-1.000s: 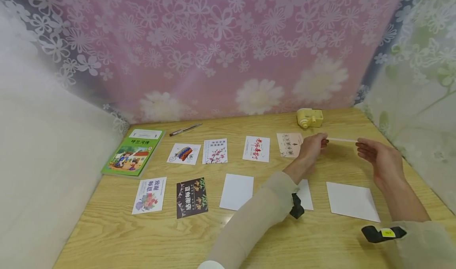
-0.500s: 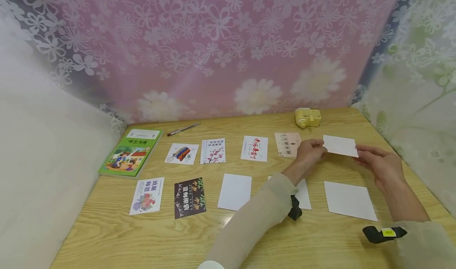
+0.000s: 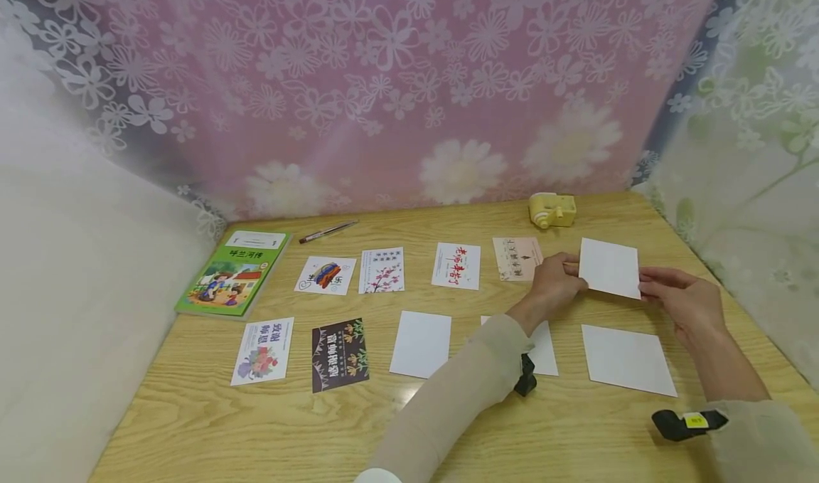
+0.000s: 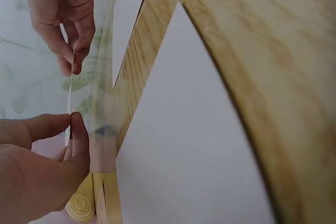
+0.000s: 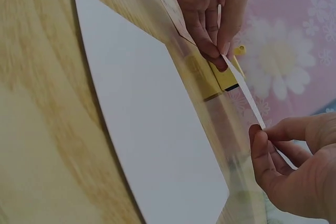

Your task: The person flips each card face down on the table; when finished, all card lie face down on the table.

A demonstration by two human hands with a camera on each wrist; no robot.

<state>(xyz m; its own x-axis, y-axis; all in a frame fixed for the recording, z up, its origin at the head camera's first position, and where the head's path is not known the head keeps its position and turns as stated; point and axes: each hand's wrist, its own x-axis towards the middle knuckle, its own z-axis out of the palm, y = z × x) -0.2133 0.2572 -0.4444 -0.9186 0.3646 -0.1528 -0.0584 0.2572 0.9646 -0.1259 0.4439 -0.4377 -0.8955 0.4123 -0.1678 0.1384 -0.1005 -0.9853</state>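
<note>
A card (image 3: 609, 268), its white blank side toward the head camera, is held up above the table at the right. My left hand (image 3: 555, 281) pinches its left edge between thumb and fingers. Its right edge is pinched by my right hand (image 3: 686, 299). Seen from the left wrist, the card (image 4: 70, 95) is almost edge-on between both hands. Below the hands lie a blank white card (image 3: 628, 359) and another white card (image 3: 547, 349), partly hidden by my left sleeve. A third white card (image 3: 421, 344) lies farther left. What the held card's other side bears is hidden.
Printed cards lie in the back row, among them a pink one (image 3: 517, 259) and one with red writing (image 3: 456, 265). A floral card (image 3: 263, 351) and a dark card (image 3: 340, 355) lie front left. Behind are a green book (image 3: 233, 273), a pen (image 3: 328, 231) and a yellow object (image 3: 552, 210).
Between my two hands the card has turned from edge-on to showing its white face to the head camera. The hands stay in nearly the same place. The cards on the table have not moved.
</note>
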